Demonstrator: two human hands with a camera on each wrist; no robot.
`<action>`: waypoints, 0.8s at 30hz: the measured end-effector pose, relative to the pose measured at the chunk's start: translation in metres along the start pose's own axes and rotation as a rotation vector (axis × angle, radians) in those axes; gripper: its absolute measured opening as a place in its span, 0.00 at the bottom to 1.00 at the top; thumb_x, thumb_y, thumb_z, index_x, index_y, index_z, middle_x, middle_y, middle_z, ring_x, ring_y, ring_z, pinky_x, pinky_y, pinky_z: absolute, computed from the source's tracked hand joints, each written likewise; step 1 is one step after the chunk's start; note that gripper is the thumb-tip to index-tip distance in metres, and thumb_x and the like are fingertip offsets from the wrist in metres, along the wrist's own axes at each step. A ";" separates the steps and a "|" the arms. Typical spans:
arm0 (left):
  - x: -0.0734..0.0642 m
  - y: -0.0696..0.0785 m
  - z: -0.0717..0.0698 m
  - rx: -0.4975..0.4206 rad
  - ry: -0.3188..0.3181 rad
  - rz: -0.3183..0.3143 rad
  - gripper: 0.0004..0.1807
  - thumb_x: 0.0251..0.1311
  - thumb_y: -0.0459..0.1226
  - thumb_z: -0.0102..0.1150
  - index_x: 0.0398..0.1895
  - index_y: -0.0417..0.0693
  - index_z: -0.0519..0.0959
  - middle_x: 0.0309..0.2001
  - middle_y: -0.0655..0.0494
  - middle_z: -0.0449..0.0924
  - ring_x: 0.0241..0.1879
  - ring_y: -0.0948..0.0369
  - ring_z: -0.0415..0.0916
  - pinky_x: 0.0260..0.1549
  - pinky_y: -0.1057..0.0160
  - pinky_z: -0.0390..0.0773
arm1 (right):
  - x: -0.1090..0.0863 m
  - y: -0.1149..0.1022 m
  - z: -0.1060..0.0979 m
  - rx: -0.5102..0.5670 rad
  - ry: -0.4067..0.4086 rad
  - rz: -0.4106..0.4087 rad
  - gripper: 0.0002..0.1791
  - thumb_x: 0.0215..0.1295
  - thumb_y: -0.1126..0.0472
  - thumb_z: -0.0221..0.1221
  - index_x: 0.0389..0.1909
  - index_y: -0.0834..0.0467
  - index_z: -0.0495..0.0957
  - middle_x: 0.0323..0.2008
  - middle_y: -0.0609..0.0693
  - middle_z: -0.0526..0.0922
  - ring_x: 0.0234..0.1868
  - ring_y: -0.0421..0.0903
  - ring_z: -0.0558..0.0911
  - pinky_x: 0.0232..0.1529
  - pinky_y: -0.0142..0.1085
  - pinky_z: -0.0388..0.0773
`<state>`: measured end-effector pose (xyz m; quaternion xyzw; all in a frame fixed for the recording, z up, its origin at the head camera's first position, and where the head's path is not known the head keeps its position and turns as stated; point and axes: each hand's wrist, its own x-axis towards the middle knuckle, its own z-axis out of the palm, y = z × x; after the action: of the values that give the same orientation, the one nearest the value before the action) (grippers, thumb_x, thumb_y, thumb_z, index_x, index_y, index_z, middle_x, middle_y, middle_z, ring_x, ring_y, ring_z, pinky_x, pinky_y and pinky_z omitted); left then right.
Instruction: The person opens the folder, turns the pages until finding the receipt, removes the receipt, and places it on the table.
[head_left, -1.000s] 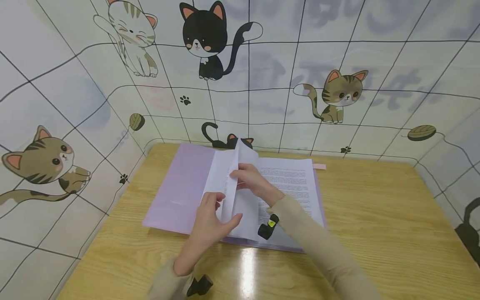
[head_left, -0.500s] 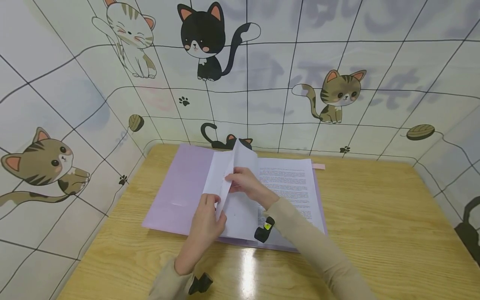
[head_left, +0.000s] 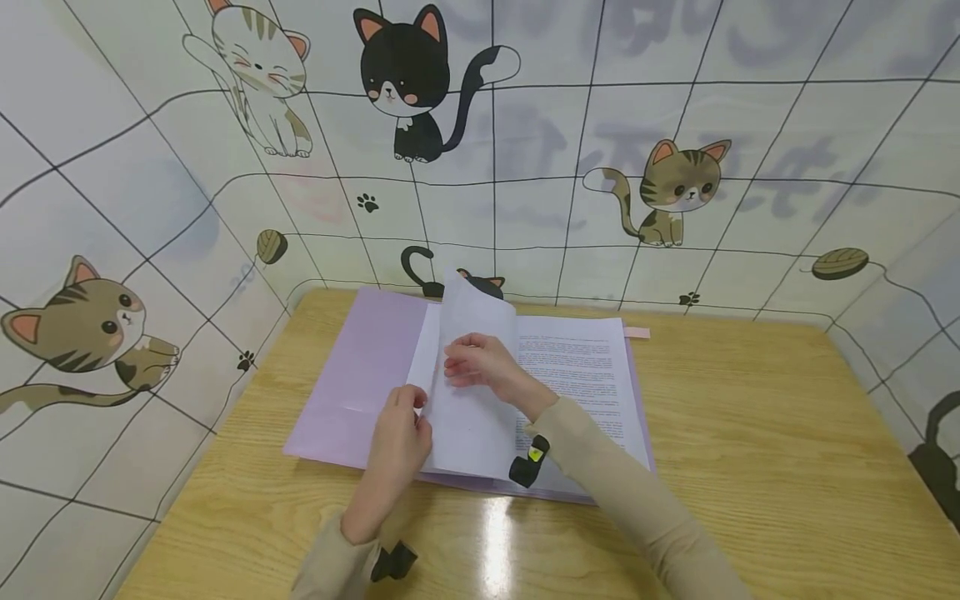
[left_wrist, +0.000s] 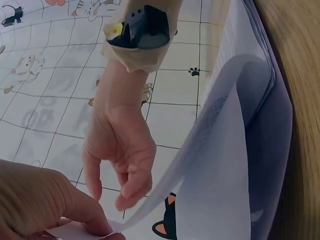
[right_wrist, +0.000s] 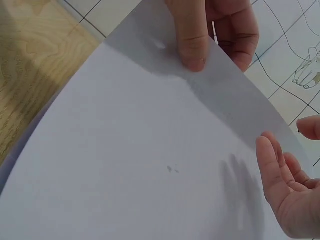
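Note:
My left hand [head_left: 397, 433] pinches the free edge of a white page [head_left: 472, 417] between thumb and fingers, plainly seen in the right wrist view, where the left thumb [right_wrist: 192, 50] presses on the paper. The page stands raised and curved, its blank side facing me. Beside its upper part my right hand [head_left: 487, 367] hovers with loosely bent fingers and the thumb apart, holding nothing. Both hands are over an open purple folder [head_left: 352, 375]. A printed sheet [head_left: 573, 375] lies on the folder's right side; part of another sheet shows behind the raised page.
The folder lies on a wooden table [head_left: 765, 433], with a pink tab [head_left: 637, 332] sticking out at its right edge. Behind the table rises a white wall covering [head_left: 540, 208] printed with cartoon cats and grid lines.
The raised page has swung left, carried by the left hand, which has closed on its edge. My right hand has let go of the page and its fingers have loosened.

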<state>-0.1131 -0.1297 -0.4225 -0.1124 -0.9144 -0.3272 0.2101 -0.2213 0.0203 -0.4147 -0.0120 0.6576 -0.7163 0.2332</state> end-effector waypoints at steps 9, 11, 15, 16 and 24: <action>0.001 -0.028 0.002 -0.008 0.037 0.005 0.20 0.36 0.14 0.52 0.39 0.29 0.70 0.29 0.42 0.71 0.26 0.52 0.70 0.24 0.58 0.74 | -0.003 0.001 -0.013 -0.024 0.020 -0.010 0.14 0.64 0.63 0.56 0.47 0.66 0.72 0.33 0.55 0.80 0.31 0.43 0.81 0.39 0.37 0.80; 0.001 -0.034 0.001 -0.003 0.024 -0.002 0.24 0.36 0.14 0.53 0.43 0.27 0.69 0.29 0.41 0.71 0.25 0.51 0.69 0.22 0.58 0.72 | -0.004 0.002 -0.018 -0.026 0.028 -0.007 0.14 0.64 0.63 0.55 0.47 0.67 0.72 0.33 0.55 0.80 0.31 0.43 0.81 0.40 0.37 0.80; -0.001 -0.044 0.000 0.008 -0.024 -0.043 0.27 0.37 0.14 0.54 0.48 0.27 0.68 0.30 0.38 0.71 0.25 0.51 0.67 0.22 0.58 0.70 | -0.005 0.002 -0.029 -0.030 0.024 -0.008 0.18 0.65 0.64 0.54 0.52 0.71 0.69 0.32 0.54 0.80 0.31 0.42 0.81 0.41 0.37 0.80; -0.001 -0.046 0.000 0.009 -0.039 -0.055 0.27 0.38 0.14 0.54 0.48 0.27 0.69 0.30 0.38 0.71 0.25 0.50 0.68 0.22 0.57 0.71 | -0.006 0.003 -0.032 -0.031 0.022 -0.012 0.19 0.65 0.64 0.54 0.53 0.72 0.68 0.32 0.54 0.80 0.31 0.42 0.81 0.41 0.36 0.80; -0.005 -0.053 0.002 0.028 -0.132 -0.090 0.13 0.41 0.15 0.52 0.34 0.26 0.76 0.35 0.33 0.74 0.33 0.45 0.75 0.28 0.54 0.77 | -0.007 0.005 -0.061 -0.025 0.038 -0.008 0.22 0.65 0.66 0.53 0.56 0.74 0.65 0.32 0.53 0.79 0.31 0.41 0.81 0.39 0.33 0.79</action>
<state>-0.1278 -0.1695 -0.4550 -0.0897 -0.9348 -0.3156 0.1363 -0.2329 0.0797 -0.4260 -0.0042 0.6708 -0.7090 0.2177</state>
